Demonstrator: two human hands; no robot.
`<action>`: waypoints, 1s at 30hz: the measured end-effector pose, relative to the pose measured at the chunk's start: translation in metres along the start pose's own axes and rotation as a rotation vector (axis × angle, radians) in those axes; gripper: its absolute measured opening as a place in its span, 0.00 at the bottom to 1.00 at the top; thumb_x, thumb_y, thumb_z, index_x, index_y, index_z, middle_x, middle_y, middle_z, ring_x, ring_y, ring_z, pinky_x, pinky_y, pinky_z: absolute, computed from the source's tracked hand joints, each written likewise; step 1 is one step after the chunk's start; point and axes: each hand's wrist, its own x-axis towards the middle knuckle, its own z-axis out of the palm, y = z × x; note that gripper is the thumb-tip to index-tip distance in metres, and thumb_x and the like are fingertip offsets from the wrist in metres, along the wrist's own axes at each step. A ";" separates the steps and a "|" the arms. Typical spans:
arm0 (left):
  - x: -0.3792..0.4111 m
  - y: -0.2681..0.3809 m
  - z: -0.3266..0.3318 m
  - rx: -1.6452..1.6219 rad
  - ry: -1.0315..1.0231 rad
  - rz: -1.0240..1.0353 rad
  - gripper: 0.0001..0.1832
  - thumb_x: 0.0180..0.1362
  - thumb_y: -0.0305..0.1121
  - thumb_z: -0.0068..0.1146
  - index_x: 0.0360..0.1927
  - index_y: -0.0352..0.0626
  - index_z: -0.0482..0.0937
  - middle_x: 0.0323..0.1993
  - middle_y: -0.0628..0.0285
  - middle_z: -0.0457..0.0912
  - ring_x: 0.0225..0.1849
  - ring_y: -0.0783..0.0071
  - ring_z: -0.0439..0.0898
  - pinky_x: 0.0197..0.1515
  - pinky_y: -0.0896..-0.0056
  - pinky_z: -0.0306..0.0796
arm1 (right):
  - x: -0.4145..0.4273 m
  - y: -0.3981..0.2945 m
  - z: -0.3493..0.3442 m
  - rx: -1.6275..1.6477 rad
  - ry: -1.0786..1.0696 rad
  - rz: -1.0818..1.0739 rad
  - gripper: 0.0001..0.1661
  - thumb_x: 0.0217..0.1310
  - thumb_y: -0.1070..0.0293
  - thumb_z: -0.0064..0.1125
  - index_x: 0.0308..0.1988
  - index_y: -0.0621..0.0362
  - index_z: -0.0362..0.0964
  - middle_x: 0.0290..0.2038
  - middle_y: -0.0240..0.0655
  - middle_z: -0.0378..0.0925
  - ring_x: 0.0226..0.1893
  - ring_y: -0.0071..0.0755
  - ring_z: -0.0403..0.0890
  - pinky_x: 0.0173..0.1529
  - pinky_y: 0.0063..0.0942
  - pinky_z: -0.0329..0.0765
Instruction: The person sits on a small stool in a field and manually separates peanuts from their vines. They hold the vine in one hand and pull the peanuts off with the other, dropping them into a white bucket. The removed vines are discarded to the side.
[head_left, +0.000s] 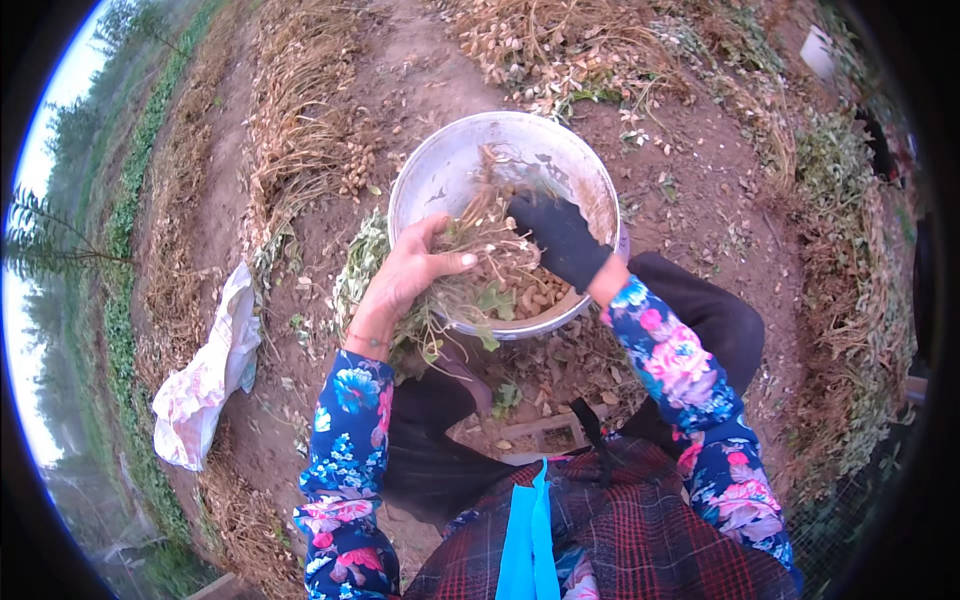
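A round metal basin (442, 150) stands on the soil between my knees. Peanuts in their shells (536, 292) lie in its near part. My bare left hand (412, 262) grips a bunch of peanut plants (469, 255) over the basin's left rim, thumb laid across the stems. Leaves and stalks hang past the near rim. In a black glove, my right hand (555, 232) reaches inside the basin at the roots of the same bunch. Its fingertips are hidden among roots and stems, so I cannot tell what they close on.
A crumpled white woven sack (206, 375) lies on the ground to the left. Rows of dried peanut plants (304, 127) run along the left and beyond the basin. More pulled plants (847, 247) are heaped at right. A white bucket (817, 52) is at the far right.
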 end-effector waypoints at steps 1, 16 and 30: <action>0.002 0.000 0.002 0.012 -0.006 0.012 0.25 0.42 0.24 0.61 0.48 0.34 0.70 0.40 0.62 0.76 0.43 0.75 0.72 0.50 0.76 0.63 | -0.002 0.002 0.007 0.046 0.113 -0.024 0.13 0.46 0.75 0.51 0.37 0.56 0.70 0.36 0.42 0.74 0.38 0.48 0.74 0.39 0.38 0.71; -0.011 0.007 -0.011 -0.326 0.013 -0.032 0.28 0.39 0.20 0.62 0.49 0.35 0.70 0.41 0.61 0.77 0.42 0.73 0.75 0.50 0.73 0.67 | 0.006 -0.005 -0.009 1.612 0.046 0.708 0.16 0.57 0.75 0.47 0.46 0.63 0.68 0.26 0.30 0.71 0.20 0.17 0.67 0.25 0.15 0.66; -0.012 -0.005 -0.024 -0.405 0.041 -0.039 0.30 0.36 0.20 0.64 0.48 0.38 0.71 0.40 0.63 0.77 0.41 0.73 0.75 0.48 0.73 0.68 | 0.023 -0.029 -0.013 1.267 0.266 0.556 0.14 0.56 0.75 0.47 0.44 0.60 0.70 0.25 0.28 0.71 0.19 0.15 0.67 0.23 0.13 0.64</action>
